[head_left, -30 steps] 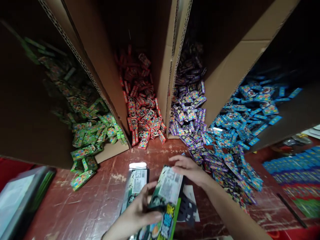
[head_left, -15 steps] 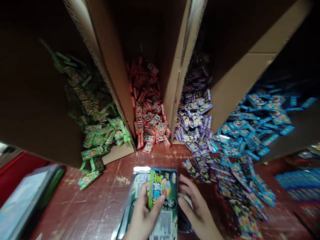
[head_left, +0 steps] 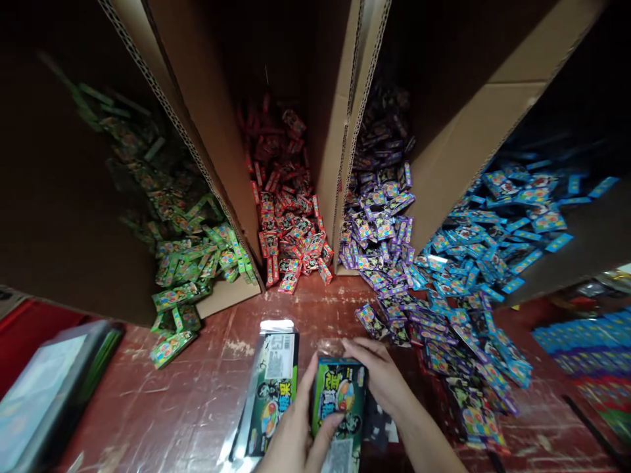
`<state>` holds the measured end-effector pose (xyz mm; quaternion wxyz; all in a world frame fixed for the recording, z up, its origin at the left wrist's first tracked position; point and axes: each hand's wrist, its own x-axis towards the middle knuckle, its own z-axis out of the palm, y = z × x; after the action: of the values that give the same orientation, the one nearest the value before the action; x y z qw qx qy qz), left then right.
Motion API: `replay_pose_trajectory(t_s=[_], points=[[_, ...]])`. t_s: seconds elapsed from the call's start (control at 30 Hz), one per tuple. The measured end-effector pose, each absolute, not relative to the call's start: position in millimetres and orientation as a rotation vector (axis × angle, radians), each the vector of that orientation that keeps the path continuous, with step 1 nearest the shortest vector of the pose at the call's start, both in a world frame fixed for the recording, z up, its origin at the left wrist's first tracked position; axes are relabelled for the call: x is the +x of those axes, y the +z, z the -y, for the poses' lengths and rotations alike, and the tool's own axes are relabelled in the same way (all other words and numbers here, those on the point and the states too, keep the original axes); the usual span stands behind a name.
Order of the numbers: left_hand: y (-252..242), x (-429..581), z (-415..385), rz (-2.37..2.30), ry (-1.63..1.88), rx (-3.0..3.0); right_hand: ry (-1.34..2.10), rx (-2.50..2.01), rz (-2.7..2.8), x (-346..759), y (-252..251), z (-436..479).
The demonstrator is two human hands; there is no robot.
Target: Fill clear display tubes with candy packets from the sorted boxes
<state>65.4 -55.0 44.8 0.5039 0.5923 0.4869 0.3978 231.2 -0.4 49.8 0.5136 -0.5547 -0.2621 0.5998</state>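
Note:
My left hand (head_left: 300, 420) grips a dark green candy box (head_left: 340, 394) with large printed characters and coloured round candies on its front, thumb across the face. At the box's upper right corner is my right hand (head_left: 379, 374), its fingers closed around the top edge. Just left of them, a flat dark green box (head_left: 273, 387) with a white label lies on a clear plastic sheet on the table; my left hand covers part of it. Something dark and white, partly hidden, lies beneath my right hand.
Tall cardboard boxes (head_left: 207, 138) open toward me, spilling small green packets (head_left: 197, 263), red packets (head_left: 290, 236), purple packets (head_left: 379, 223) and blue packets (head_left: 493, 236). A mixed pile (head_left: 458, 368) extends along the right of the red table (head_left: 172, 420). Packets in rows (head_left: 586, 348) lie far right; a stack of flat sheets (head_left: 54, 381) lies left.
Both hands and the candy box have shifted right and slightly down, exposing more of the flat box. My right hand's fingers have moved over the box's top edge.

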Motion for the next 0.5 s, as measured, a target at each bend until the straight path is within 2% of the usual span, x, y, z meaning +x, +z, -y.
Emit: replay_pose_trajectory(t_s=[0.1,0.33,0.5], points=[[55.4,69.0,45.6,-1.169,0.900,1.525,1.402,-1.407,0.468,223.2,46.7,2.3],[37.9,68.1,10.4,-1.177,0.880,1.456,0.919,-1.285,0.798,205.7,11.3,27.6],[20.5,73.2,6.3,-1.209,0.979,1.351,1.017,-1.356,0.944,209.8,0.0,34.2]])
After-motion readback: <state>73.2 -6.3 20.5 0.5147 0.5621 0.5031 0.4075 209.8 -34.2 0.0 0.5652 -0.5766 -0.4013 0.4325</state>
